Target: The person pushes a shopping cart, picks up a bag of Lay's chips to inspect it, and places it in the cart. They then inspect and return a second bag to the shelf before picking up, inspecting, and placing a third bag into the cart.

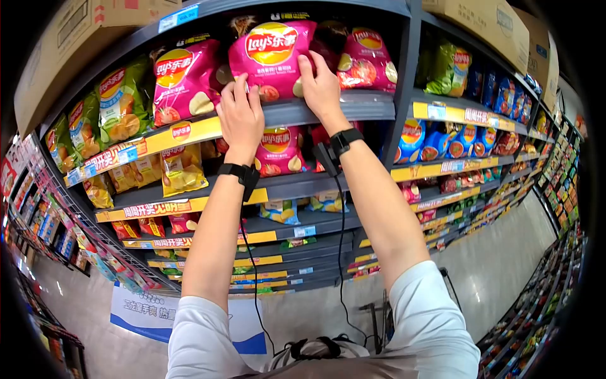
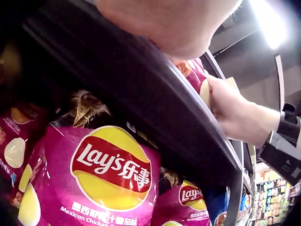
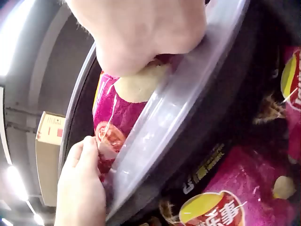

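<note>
From my remote feed I see a pink Lay's bag (image 1: 271, 66) standing at the front edge of the upper shelf (image 1: 372, 107), between both hands. The left hand (image 1: 241, 117) touches its lower left corner, fingers spread and relaxed; the right hand (image 1: 322, 88) lays extended fingers against its right side. A second pink bag (image 1: 369, 60) stands near the shelf's right end, green bags (image 1: 123, 98) toward its left end. A cardboard box (image 1: 69, 47) sits above the left corner.
</note>
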A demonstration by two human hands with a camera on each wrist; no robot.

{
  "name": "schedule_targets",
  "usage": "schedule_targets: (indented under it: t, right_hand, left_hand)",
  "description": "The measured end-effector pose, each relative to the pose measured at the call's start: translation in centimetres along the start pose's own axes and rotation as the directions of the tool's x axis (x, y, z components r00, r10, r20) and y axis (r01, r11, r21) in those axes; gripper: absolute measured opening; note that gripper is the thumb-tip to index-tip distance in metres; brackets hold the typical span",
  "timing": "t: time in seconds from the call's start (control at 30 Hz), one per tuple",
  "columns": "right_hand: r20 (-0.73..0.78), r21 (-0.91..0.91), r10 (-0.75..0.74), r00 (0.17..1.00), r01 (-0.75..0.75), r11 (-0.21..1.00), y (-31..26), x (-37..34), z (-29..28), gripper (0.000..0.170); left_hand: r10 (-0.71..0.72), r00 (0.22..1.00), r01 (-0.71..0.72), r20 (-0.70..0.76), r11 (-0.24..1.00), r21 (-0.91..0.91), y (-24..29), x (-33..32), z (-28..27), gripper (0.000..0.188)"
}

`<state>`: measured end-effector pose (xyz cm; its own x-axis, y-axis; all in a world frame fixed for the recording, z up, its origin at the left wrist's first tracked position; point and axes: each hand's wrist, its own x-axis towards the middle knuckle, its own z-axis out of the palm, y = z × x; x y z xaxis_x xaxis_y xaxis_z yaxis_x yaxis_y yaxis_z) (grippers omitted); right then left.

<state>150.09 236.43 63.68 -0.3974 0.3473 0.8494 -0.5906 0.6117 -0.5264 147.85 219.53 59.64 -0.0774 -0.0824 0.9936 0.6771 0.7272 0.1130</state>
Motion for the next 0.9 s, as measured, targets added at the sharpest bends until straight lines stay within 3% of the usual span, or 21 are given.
schedule_targets:
  t: [0.07,0.1,0.17,0.2,0.23,0.3,0.37,0.43,0.53,0.57,0.63,0.7,0.77,0.8,0.9]
  right_hand:
    - [0.081,-0.068,-0.052,0.995,0.057,0.996,-0.3,-0.5,-0.7,0.07]
    - [0.072,-0.077,-0.043,0.996,0.048,0.996,-0.2,-1.0,-0.9,0.07]
    - [-0.053,-0.094,-0.253,0.966,0.247,0.964,-0.2,-2.1,-1.3,0.078]
    - [-0.025,-0.102,-0.252,0.967,0.248,0.963,-0.5,-3.0,-2.1,0.082]
    - [-0.056,-0.167,-0.295,0.954,0.282,0.945,-0.6,-4.5,-2.7,0.078]
    - [-0.065,-0.108,-0.31,0.949,0.302,0.947,-0.8,-8.5,-4.5,0.073]
    - [0.056,0.052,-0.188,0.981,0.185,0.981,-1.0,-13.4,-7.1,0.059]
    - [0.167,0.045,-0.065,0.984,0.058,0.997,-1.8,-18.8,-10.3,0.046]
    - [0.267,0.158,0.25,0.931,-0.298,0.941,-0.8,-26.9,-15.8,0.038]
    - [0.289,0.231,0.358,0.888,-0.427,0.874,0.2,-29.6,-17.7,0.037]
    - [0.22,0.319,0.53,0.819,-0.574,0.754,2.1,-35.5,-21.4,0.034]
    - [0.191,0.185,0.811,0.552,-0.832,0.523,3.0,-40.6,-26.2,0.032]
    - [0.092,0.254,0.899,0.428,-0.883,0.394,3.1,-45.5,-30.1,0.032]
    - [0.091,0.275,0.944,0.316,-0.919,0.281,3.7,-48.3,-32.3,0.033]
    - [0.017,0.488,0.998,0.067,-0.871,0.05,3.3,-54.9,-37.6,0.035]
  left_hand:
    - [0.05,0.999,-0.049,-0.01,0.998,0.027,-0.1,0.1,-0.2,0.035]
    - [0.071,0.997,-0.07,-0.036,0.997,0.018,-0.1,0.1,-0.3,0.036]
    - [0.057,0.998,-0.057,-0.02,0.998,-0.024,-0.3,-0.1,-0.6,0.037]
    - [0.068,0.998,-0.068,-0.015,0.997,-0.039,-0.4,-0.2,-0.6,0.036]
    - [0.078,0.997,-0.079,-0.012,0.995,-0.054,-0.4,-0.2,-0.7,0.036]
    - [0.089,0.996,-0.09,-0.017,0.993,-0.075,-0.4,0.1,-0.8,0.033]
    - [0.12,0.993,-0.12,-0.013,0.99,-0.074,-0.6,-0.1,-0.9,0.035]
    - [0.184,0.983,-0.184,-0.005,0.979,-0.092,-1.0,-0.2,-1.0,0.036]
    - [0.218,0.975,-0.221,-0.038,0.971,-0.097,-0.5,-0.6,-1.6,0.041]
    - [0.223,0.972,-0.229,-0.077,0.97,-0.077,0.2,-1.0,-2.0,0.043]
    - [0.184,0.983,-0.185,-0.013,0.98,-0.074,2.3,-3.4,-3.3,0.051]
    - [0.155,0.988,-0.146,0.03,0.97,-0.195,5.2,-7.4,-3.9,0.053]
    - [0.139,0.979,-0.09,0.146,0.95,-0.3,8.8,-12.1,-4.6,0.054]
    - [0.111,0.97,-0.033,0.216,0.943,-0.333,10.2,-15.3,-4.6,0.053]
    - [0.043,0.872,0.175,0.488,0.903,-0.392,15.8,-25.1,-5.8,0.051]
